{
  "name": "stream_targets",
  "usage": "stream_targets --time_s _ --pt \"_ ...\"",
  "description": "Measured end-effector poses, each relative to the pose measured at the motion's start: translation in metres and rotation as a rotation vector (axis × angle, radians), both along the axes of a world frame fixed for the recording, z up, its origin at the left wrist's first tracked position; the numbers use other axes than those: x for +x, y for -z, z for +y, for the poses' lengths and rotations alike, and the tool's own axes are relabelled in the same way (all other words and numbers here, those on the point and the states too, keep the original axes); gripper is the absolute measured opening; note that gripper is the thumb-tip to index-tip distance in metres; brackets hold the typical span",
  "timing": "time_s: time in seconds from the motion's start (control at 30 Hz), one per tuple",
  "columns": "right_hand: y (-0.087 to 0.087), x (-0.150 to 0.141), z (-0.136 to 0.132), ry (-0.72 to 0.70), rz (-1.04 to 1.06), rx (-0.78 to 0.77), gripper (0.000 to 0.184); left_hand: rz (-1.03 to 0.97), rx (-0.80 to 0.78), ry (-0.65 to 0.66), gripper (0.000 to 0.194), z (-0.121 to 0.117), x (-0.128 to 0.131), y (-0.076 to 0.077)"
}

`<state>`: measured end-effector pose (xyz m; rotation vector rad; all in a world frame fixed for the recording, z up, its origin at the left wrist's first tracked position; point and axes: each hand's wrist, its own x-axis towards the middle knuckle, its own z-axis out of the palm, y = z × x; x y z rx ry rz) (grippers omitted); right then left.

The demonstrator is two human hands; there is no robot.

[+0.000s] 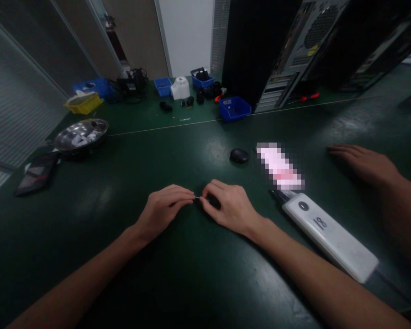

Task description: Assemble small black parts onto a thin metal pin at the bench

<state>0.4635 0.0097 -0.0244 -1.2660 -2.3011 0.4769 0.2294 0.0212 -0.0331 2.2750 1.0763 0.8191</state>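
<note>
Looked like an electronics workshop; recognised by green bench top (133, 160), computer tower (296, 59) with fan grille (324, 28), blue plastic bins (235, 109), small black parts (165, 106).

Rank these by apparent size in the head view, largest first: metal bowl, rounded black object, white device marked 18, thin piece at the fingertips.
1. White device marked 18
2. Metal bowl
3. Rounded black object
4. Thin piece, visible part only

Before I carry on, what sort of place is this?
Probably an electronics workshop: what looks like a computer tower stands on a green workbench near a blue bin and small black parts.
</note>
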Motion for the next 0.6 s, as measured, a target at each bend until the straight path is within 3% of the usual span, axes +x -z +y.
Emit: stream_targets --time_s 0.17,0.37,0.6 --pt "-0.0024 0.0005 0.0003 -0.011 0.065 -0.031 0.017 -0.078 -0.026 -0.024 0.022 -0.0003 -0.0029 0.0001" --pt "-0.0033 0.0011 0.0000 -0.059 -0.010 -0.017 0.019 0.012 -0.002 0.038 0.023 -0.0015 -0.0056 0.0038" --pt "-0.0039 -0.0033 -0.0029 -0.042 0.178 -0.082 0.017 -0.125 -0.070 0.034 0.021 -0.0010 -0.0013 -0.0021"
